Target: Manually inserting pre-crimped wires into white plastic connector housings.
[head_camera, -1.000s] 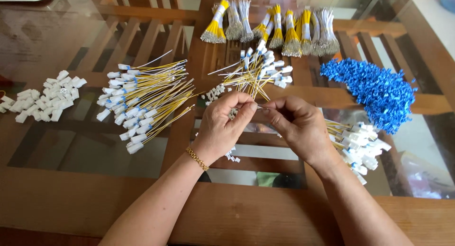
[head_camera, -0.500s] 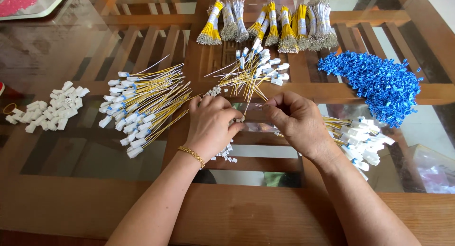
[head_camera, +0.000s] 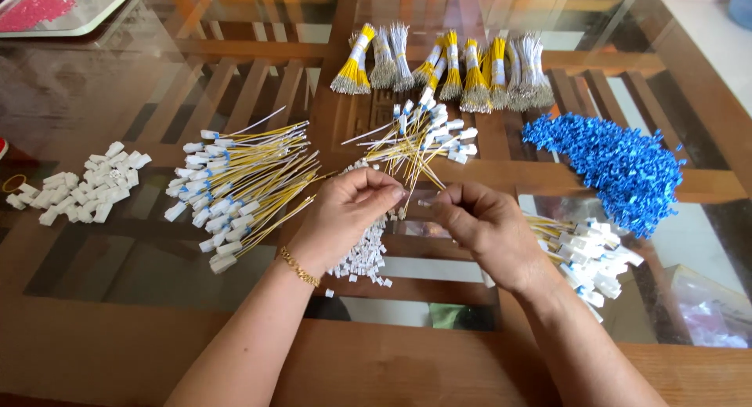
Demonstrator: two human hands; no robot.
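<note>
A pile of blue ties (head_camera: 607, 168) is seen at right of frame. Bundled yellow and white wires (head_camera: 446, 66) are laid along the top. White connectors (head_camera: 78, 191) are heaped at left. A tray of pink pieces (head_camera: 47, 11) is noted upper left.

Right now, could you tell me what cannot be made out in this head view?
- What the left hand and right hand pinch between them: too small, hidden by fingertips.
- Small white pieces: partly covered by the left hand.
- Pink items in the tray: cut off by the top edge.
</note>
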